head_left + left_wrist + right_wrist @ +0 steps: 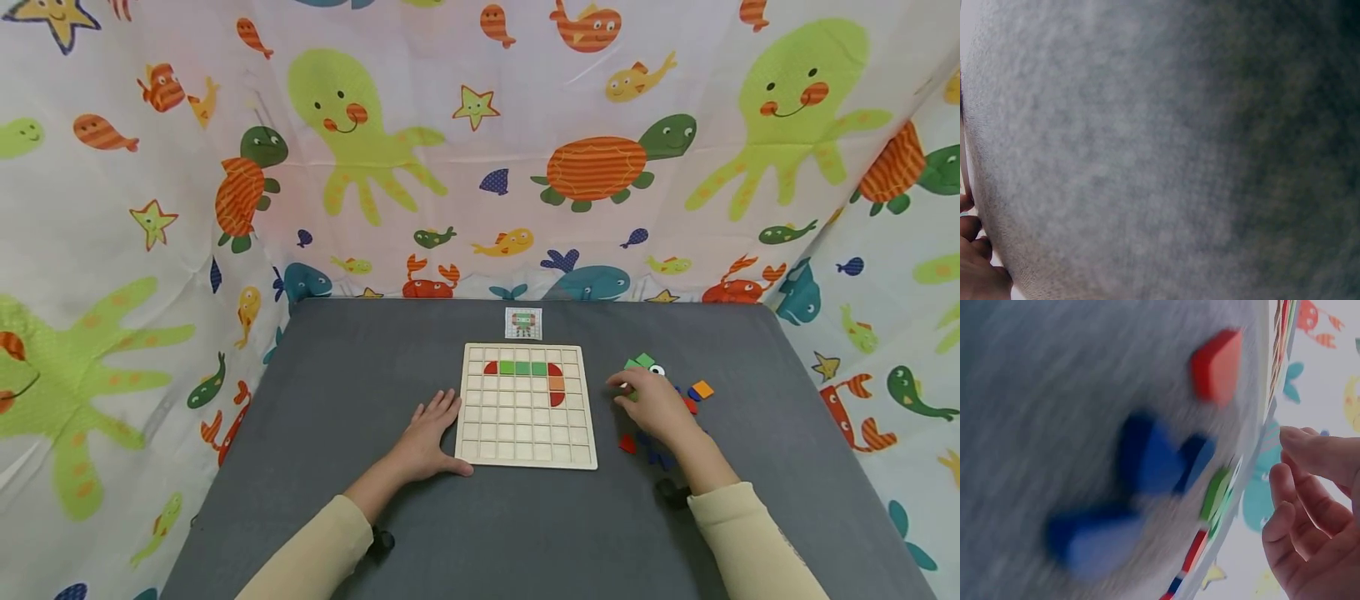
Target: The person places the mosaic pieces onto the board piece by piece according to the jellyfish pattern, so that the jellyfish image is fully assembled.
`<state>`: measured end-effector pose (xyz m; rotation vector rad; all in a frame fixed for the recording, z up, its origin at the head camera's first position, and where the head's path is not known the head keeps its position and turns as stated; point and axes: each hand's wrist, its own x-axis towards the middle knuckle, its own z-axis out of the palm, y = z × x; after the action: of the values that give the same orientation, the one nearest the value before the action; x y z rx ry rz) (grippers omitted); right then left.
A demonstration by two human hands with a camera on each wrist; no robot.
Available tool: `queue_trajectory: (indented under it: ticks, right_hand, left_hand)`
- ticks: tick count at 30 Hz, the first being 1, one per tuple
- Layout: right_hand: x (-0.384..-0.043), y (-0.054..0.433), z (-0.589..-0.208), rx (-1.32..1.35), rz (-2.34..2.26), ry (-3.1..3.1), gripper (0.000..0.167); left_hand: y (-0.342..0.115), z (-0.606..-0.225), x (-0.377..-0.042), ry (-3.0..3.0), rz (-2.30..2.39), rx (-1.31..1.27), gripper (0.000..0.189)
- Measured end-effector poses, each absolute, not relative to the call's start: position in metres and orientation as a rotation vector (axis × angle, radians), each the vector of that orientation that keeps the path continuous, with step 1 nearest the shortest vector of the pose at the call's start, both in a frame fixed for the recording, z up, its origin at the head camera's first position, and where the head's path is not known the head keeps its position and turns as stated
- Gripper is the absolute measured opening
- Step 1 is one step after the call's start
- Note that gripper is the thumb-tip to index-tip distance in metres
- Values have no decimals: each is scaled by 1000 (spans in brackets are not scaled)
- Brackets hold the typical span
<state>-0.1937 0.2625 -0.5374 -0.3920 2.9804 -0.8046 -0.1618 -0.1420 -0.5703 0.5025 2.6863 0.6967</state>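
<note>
My left hand [423,442] rests with spread fingers at the left edge of a wooden grid board [517,433], its thumb by the lower left corner. On the board, a row of green square tiles [523,368] lies between two red rounded pieces. An orange square tile [556,383] and another red piece [557,400] continue down the right side. My right hand [648,400] hovers over loose pieces right of the board, fingers loosely bent. In the right wrist view, nothing shows between the fingers of the right hand [1316,500]. The left wrist view shows mostly blurred grey tabletop and a few knuckles.
Around the right hand lie green tiles [645,360], a round white-and-black piece [657,370], an orange tile [702,389], red pieces [627,444] and blue pieces [1147,456]. A small pattern card [523,323] lies behind the board. A sea-animal curtain [450,125] surrounds the grey table [360,367].
</note>
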Motion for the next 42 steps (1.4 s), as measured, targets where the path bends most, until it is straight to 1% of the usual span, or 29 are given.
queue_trajectory:
  ticks: [6,11,17,23,28,34,42]
  right_hand:
    - [-188,287,-541,-323,-762,2982,29]
    - [-184,298,-543,-348,-749,2974,32]
    - [-185,305,-545,-407,-734,2966,28]
    - [-189,306,-545,-416,-744,2913,29]
    - [-191,308,-548,-450,-737,2888,21]
    - [-192,307,-550,-517,-742,2891,18]
    - [-189,291,-542,-613,-749,2942,23]
  left_hand:
    - [-141,-570,-161,2680,697,488,125]
    - [-140,-570,-162,2683,704,490,125]
    - [-140,-568,-162,2679,705,488,124]
    - [-140,-570,-162,2681,698,494,125]
    - [-140,-572,-162,2675,692,508,125]
    - [-141,-574,-163,2673,699,504,125]
    - [-142,-574,-164,2677,704,496,126]
